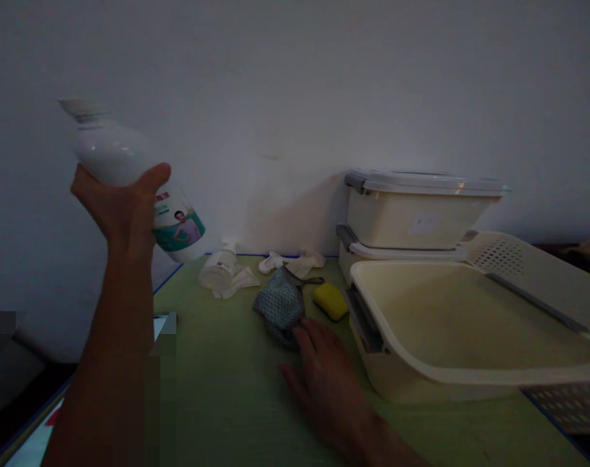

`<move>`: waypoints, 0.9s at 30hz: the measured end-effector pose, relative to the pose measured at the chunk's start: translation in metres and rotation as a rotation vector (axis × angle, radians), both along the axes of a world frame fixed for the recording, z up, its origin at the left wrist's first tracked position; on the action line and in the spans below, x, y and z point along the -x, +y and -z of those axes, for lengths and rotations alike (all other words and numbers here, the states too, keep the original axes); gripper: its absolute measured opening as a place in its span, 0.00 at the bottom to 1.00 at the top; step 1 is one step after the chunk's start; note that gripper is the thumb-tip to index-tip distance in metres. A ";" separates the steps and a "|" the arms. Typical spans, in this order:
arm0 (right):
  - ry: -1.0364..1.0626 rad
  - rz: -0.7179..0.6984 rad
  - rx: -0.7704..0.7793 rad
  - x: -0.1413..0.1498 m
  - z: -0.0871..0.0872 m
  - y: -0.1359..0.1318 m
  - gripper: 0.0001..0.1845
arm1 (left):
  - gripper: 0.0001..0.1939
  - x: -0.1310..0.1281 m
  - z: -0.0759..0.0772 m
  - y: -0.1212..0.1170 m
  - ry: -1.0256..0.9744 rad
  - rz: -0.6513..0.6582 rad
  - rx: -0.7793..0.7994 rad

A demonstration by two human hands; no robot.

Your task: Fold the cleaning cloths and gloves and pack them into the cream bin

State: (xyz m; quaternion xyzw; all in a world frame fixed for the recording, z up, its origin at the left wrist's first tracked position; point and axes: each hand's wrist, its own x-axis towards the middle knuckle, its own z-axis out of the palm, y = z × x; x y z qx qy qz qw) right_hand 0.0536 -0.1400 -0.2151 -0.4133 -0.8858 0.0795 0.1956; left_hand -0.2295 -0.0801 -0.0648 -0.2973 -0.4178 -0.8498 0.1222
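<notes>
Raised at the left, my left hand (124, 204) is closed round a large white bottle (117, 152). The bottle leans with its capped top to the upper left, and a green and white label shows near its base. My right hand (327, 373) rests low over the table, its fingers stretched out and the thumb apart. Its fingertips are at the lower edge of a bunched grey-blue checked cloth (280, 301); whether they press on it I cannot tell. Just beyond that hand lies a yellow sponge (330, 301).
An open cream tub (387, 383) with grey handles stands at the right of the green table (217, 402). Behind it are two stacked lidded boxes (421, 217) and a perforated white basket (499, 253). A clear pump bottle (220, 267) and crumpled white pieces (305, 264) lie near the wall.
</notes>
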 end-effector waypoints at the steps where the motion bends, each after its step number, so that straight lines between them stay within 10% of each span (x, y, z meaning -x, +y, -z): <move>1: 0.069 -0.021 -0.017 0.000 0.000 -0.001 0.19 | 0.21 -0.012 -0.004 -0.003 0.008 0.069 -0.040; 9: 0.659 -0.156 0.166 0.000 0.012 -0.005 0.34 | 0.18 -0.104 0.008 -0.026 -0.107 0.825 0.324; 18: 0.891 -0.071 0.400 0.009 0.006 0.001 0.46 | 0.24 -0.165 0.062 -0.035 -0.283 0.982 0.577; 27: 0.958 -0.145 0.475 -0.005 0.000 -0.002 0.40 | 0.24 -0.151 0.052 -0.036 -0.201 1.266 0.582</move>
